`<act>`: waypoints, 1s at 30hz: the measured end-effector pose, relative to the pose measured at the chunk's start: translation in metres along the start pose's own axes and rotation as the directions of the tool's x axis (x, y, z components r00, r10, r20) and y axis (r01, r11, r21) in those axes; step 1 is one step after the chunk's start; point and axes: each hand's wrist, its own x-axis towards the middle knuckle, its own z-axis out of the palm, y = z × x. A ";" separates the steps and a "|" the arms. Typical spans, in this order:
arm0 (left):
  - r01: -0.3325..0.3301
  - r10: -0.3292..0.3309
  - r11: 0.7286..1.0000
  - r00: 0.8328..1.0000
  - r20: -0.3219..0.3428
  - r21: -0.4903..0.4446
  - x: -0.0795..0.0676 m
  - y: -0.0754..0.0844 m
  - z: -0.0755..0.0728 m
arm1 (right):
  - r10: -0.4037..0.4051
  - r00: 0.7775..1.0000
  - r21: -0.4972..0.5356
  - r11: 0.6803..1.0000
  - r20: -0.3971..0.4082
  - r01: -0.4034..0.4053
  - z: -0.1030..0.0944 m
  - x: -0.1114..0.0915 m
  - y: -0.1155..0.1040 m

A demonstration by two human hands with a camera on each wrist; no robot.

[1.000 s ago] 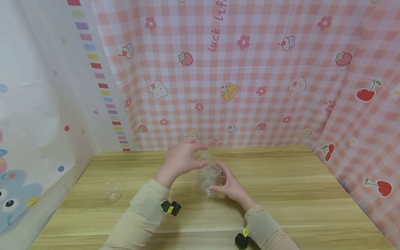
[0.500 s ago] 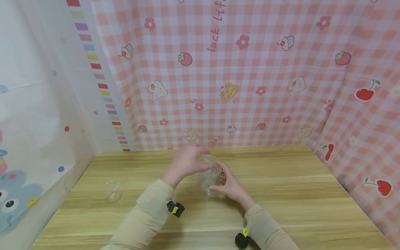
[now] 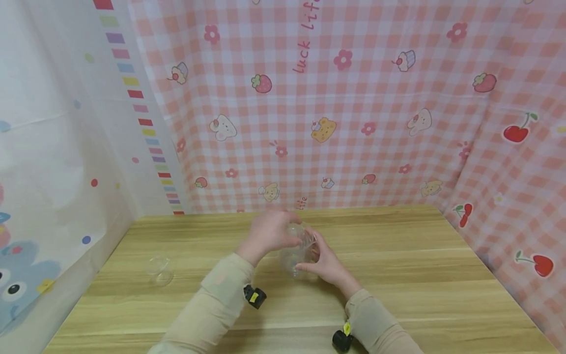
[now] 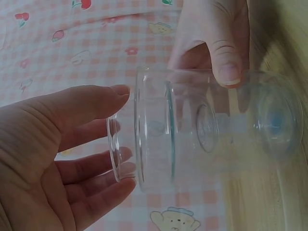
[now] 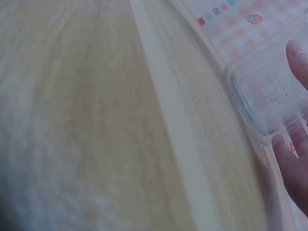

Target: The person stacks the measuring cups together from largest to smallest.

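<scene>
A clear jar (image 3: 288,259) stands upright on the table. My right hand (image 3: 327,263) grips its side, thumb on the near wall; the right wrist view shows the jar (image 5: 260,79) and those fingers (image 5: 291,173) at the right edge. My left hand (image 3: 268,233) holds a small clear cup (image 4: 114,149) by its rim, thumb on one side and fingers on the other. The cup's rim stands just outside the jar's mouth (image 4: 139,168), and its lower part appears to be inside. A faint bluish spot (image 4: 275,120) shows near the jar's base.
Two small clear round cups or lids (image 3: 157,266) lie close together on the left of the wooden table (image 3: 398,275). A pink checked cloth (image 3: 376,103) hangs behind and on the right, a white one (image 3: 53,142) on the left.
My left hand has moved down and slightly right, lowering the small cup toward and into the jar. My right hand and the jar have stayed in place.
</scene>
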 end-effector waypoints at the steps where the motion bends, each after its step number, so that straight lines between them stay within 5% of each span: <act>1: 0.004 -0.004 1.000 1.000 0.008 0.004 0.001 0.000 0.001 | -0.001 1.000 -0.001 1.000 0.000 0.001 0.000 0.000 0.000; 30: 0.075 -0.075 0.997 0.986 0.148 0.003 0.007 0.010 0.004 | 0.018 1.000 -0.001 1.000 0.001 -0.018 0.000 -0.001 -0.001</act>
